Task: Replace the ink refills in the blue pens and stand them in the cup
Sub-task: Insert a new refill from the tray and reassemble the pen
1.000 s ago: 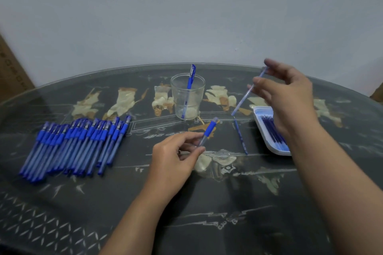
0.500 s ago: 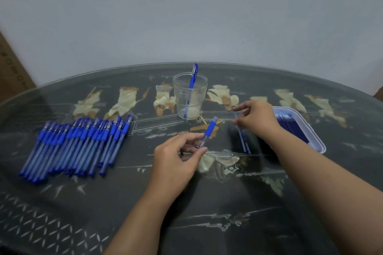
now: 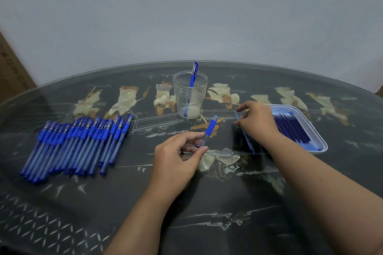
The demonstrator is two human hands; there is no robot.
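The left hand (image 3: 176, 157) pinches an open pen barrel (image 3: 209, 130), tilted up off the bench (image 3: 207, 203). The right hand (image 3: 257, 122) lies low, fingers closed on a thin refill (image 3: 245, 136) beside the white tray (image 3: 319, 140) of refills. One pen (image 3: 191, 86) stands in the clear cup (image 3: 189, 97); a row of blue pens (image 3: 76, 144) lies left.

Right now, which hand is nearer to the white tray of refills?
Right. The right hand sits just beside the white tray's near-left edge, fingers on a thin refill lying on the table. The left hand is farther left, holding a pen barrel.
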